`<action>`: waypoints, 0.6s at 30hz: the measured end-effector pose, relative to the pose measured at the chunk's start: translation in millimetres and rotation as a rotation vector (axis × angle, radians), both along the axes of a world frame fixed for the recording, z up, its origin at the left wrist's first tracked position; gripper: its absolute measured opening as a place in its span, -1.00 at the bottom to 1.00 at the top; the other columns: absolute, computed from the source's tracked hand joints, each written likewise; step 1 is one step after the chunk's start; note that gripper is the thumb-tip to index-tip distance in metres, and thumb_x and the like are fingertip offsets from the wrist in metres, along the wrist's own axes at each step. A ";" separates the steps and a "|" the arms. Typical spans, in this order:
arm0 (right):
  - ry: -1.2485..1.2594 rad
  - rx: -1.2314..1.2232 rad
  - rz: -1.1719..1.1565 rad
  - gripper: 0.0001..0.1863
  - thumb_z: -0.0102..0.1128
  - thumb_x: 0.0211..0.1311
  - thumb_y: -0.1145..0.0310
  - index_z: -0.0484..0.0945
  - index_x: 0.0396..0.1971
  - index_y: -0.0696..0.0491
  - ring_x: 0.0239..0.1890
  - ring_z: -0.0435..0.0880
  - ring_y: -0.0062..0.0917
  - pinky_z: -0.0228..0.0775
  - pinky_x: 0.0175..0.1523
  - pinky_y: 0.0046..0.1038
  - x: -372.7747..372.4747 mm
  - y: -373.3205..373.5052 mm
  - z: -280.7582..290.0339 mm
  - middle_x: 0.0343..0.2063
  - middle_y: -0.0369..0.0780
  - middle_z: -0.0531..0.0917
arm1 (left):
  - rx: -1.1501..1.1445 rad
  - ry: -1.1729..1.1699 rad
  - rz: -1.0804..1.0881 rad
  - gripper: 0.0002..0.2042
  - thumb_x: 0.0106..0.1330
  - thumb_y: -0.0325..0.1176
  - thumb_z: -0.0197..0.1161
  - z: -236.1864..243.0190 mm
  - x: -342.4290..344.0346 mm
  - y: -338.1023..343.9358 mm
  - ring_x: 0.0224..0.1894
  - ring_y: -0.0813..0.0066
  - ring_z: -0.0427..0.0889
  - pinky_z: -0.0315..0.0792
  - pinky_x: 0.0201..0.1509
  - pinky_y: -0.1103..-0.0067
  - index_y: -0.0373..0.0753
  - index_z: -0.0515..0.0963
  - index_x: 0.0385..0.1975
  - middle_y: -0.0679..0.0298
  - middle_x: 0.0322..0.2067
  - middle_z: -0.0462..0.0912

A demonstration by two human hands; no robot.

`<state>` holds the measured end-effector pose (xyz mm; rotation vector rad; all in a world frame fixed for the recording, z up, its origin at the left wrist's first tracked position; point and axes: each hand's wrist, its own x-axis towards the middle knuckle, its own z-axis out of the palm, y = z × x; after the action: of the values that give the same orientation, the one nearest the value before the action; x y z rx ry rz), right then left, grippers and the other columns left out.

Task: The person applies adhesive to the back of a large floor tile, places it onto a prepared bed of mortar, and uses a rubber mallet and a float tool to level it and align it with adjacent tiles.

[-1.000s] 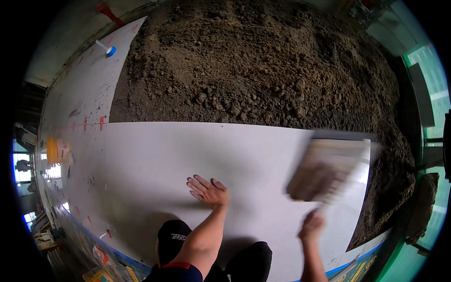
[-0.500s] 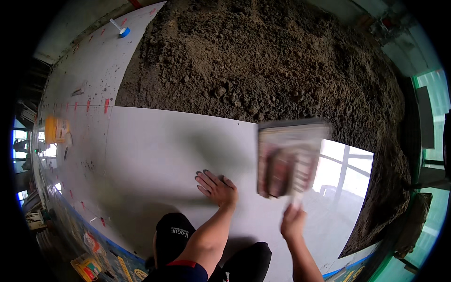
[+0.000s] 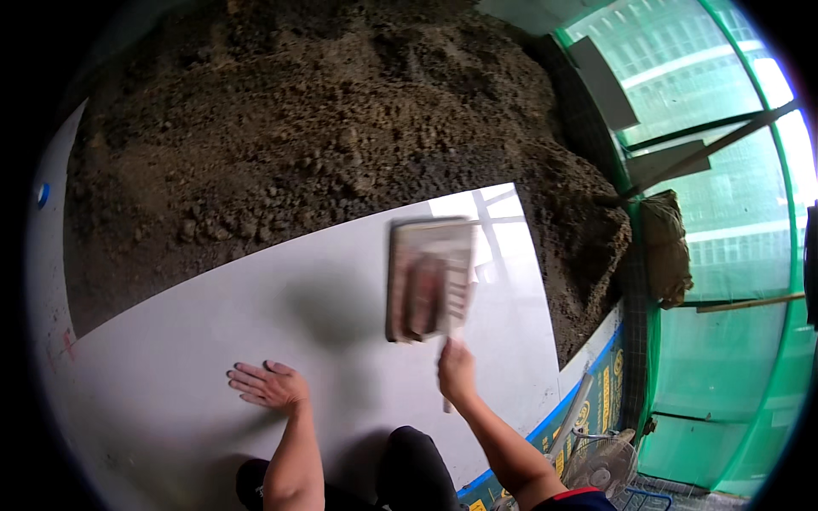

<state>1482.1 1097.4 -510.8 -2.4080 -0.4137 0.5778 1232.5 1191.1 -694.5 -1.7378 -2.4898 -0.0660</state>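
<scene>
Head view: right hand [image 3: 457, 372] grasps blurred paddle-shaped tool [image 3: 426, 285], long axis fore-and-aft, broad end pointing away; left hand [image 3: 271, 387] lies flat on white slab [image 3: 192, 332], fingers extended.

From here the slab [image 3: 179, 349] looks pale grey-white, with a brighter window-pane grid mirrored in its one o'clock corner and a smoky, greenish-grey shadow towards its middle. The mortar [image 3: 298, 128] is earthy brown at eleven, mottled darker. At the centre, the blurred tool [image 3: 427, 285] shows grey-brown, reddish in the middle. Green netting [image 3: 707, 349] runs from two to four, a brown sack [image 3: 666, 247] at three. The tape roll [image 3: 43, 195] past nine is bright blue. Towards five, a sleeve [image 3: 575, 501] is dark navy, red-edged; at six, the trousers [image 3: 417, 468] are black.
</scene>
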 end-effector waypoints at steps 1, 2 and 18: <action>0.082 -0.152 0.097 -0.35 -0.21 0.39 -0.22 0.34 -0.59 0.11 -0.77 0.35 -0.54 0.16 -0.66 -0.44 13.9 12.0 -23.2 -0.80 -0.30 0.35 | -0.006 -0.034 0.034 -0.34 0.43 -0.07 -0.23 0.8 -0.9 0.1 0.50 0.04 -0.22 -0.23 0.46 0.09 -0.30 -0.12 0.43 0.01 0.46 -0.21; 0.199 -0.442 0.093 -0.36 -0.20 0.39 -0.23 0.34 -0.59 0.09 -0.77 0.34 -0.53 0.17 -0.67 -0.41 32.7 24.0 -36.4 -0.79 -0.31 0.37 | 0.035 -0.038 0.014 -0.34 0.43 -0.06 -0.23 1.5 -1.2 -1.7 0.50 0.04 -0.22 -0.23 0.46 0.09 -0.28 -0.12 0.44 0.02 0.46 -0.21; 0.342 -0.216 -0.217 -0.37 -0.22 0.39 -0.21 0.37 -0.58 0.08 -0.79 0.34 -0.48 0.22 -0.67 -0.29 134.6 -31.4 -38.9 -0.79 -0.29 0.32 | 0.052 -0.005 -0.050 -0.36 0.45 -0.05 -0.28 3.4 1.0 2.9 0.50 0.06 -0.21 -0.23 0.46 0.11 -0.29 -0.10 0.43 0.04 0.47 -0.19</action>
<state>1616.7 1066.0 -549.7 -2.4469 0.0593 0.9535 1233.4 1194.0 -691.0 -1.7817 -2.4250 -0.1376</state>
